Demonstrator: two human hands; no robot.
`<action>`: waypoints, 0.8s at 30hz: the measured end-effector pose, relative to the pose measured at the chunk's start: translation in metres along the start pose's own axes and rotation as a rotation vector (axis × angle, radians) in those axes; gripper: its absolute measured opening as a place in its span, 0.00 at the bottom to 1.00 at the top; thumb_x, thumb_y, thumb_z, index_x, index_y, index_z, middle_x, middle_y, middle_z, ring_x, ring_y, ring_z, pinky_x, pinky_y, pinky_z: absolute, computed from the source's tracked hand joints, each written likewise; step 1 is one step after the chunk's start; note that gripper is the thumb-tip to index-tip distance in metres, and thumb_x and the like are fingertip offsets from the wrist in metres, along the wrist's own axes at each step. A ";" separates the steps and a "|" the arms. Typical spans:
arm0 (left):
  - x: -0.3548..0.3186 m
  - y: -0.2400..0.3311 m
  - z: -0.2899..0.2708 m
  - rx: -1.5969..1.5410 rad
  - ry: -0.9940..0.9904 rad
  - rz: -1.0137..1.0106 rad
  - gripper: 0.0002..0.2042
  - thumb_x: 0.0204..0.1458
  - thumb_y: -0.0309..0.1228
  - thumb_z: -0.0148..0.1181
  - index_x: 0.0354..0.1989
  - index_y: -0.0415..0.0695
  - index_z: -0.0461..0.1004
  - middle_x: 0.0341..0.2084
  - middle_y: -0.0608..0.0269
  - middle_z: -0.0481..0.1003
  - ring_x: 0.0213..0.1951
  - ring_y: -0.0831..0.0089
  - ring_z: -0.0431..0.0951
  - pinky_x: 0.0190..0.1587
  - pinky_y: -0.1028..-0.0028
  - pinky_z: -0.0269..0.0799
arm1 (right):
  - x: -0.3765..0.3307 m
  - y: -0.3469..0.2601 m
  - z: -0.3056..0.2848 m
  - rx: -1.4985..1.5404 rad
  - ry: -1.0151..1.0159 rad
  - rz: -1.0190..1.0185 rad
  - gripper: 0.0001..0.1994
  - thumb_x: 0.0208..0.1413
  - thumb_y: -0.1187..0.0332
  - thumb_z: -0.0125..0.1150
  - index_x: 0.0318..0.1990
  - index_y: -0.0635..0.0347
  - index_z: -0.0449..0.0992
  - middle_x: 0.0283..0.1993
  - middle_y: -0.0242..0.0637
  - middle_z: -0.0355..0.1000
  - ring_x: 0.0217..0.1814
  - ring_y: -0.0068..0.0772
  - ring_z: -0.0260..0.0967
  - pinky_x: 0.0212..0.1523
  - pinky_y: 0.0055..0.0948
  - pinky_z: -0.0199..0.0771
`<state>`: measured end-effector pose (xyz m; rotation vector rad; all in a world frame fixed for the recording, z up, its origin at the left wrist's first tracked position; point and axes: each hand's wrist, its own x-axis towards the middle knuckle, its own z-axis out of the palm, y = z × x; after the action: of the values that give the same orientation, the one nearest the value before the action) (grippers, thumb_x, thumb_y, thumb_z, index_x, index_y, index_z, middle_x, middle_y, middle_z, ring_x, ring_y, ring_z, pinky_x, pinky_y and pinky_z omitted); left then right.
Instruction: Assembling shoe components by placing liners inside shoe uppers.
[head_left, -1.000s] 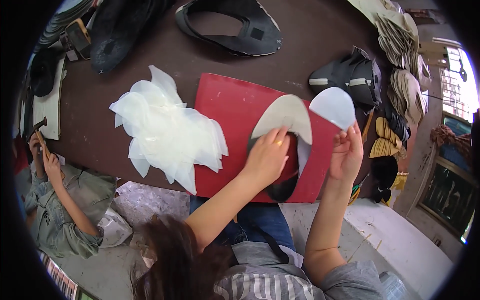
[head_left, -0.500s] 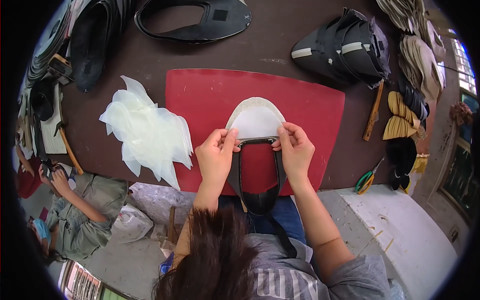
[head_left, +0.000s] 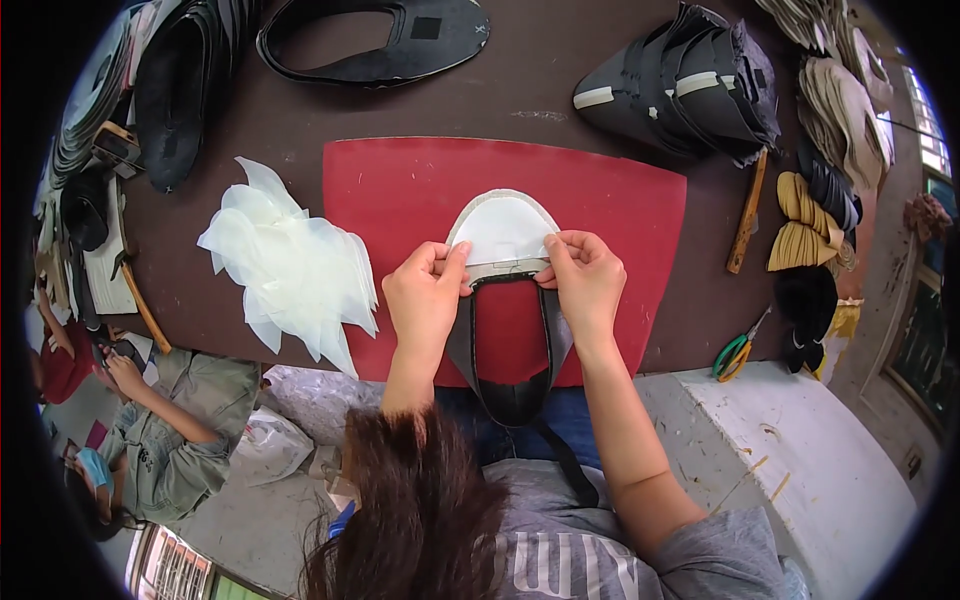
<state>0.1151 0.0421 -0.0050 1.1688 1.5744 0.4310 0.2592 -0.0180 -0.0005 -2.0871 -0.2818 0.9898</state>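
Observation:
A black shoe upper [head_left: 505,360] lies on a red cutting mat [head_left: 400,200], its open end hanging over the table's near edge. A white rounded toe piece [head_left: 502,230] covers its front. My left hand [head_left: 428,296] pinches the left side of the toe piece where it meets the black upper. My right hand [head_left: 583,276] pinches the right side of the same seam. Both thumbs press along that edge.
A pile of translucent white cut pieces [head_left: 290,265] lies left of the mat. Black uppers [head_left: 690,85] are stacked at the back right, a black sole shape [head_left: 375,45] at the back. Green scissors [head_left: 738,348] and a wooden stick [head_left: 748,210] lie right. Another person [head_left: 160,420] sits lower left.
A second ago my right hand held the white piece loose beside the mat. It now sits on the upper's toe, and both hands have closed on its edge.

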 end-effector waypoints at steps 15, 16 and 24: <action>0.000 -0.014 0.000 0.397 0.067 0.268 0.12 0.52 0.35 0.60 0.24 0.39 0.71 0.13 0.69 0.71 0.12 0.70 0.69 0.19 0.78 0.63 | -0.005 -0.011 0.003 -0.100 0.023 0.018 0.07 0.52 0.73 0.61 0.34 0.70 0.75 0.23 0.34 0.71 0.17 0.19 0.66 0.20 0.15 0.67; 0.000 -0.014 0.000 0.396 0.068 0.268 0.12 0.52 0.35 0.60 0.24 0.39 0.71 0.13 0.69 0.71 0.12 0.70 0.69 0.19 0.78 0.63 | -0.005 -0.010 0.003 -0.099 0.022 0.017 0.07 0.52 0.73 0.61 0.34 0.70 0.75 0.23 0.34 0.71 0.17 0.19 0.66 0.20 0.15 0.67; -0.008 -0.026 -0.001 0.859 0.338 0.496 0.12 0.53 0.39 0.59 0.31 0.41 0.72 0.22 0.62 0.74 0.22 0.71 0.71 0.24 0.74 0.67 | -0.002 0.023 0.008 -0.472 0.219 -0.477 0.09 0.51 0.70 0.64 0.34 0.66 0.73 0.22 0.28 0.65 0.19 0.18 0.55 0.22 0.17 0.60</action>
<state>0.1018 0.0238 -0.0201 2.2662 1.8106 0.2692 0.2490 -0.0297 -0.0189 -2.3548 -0.9215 0.4278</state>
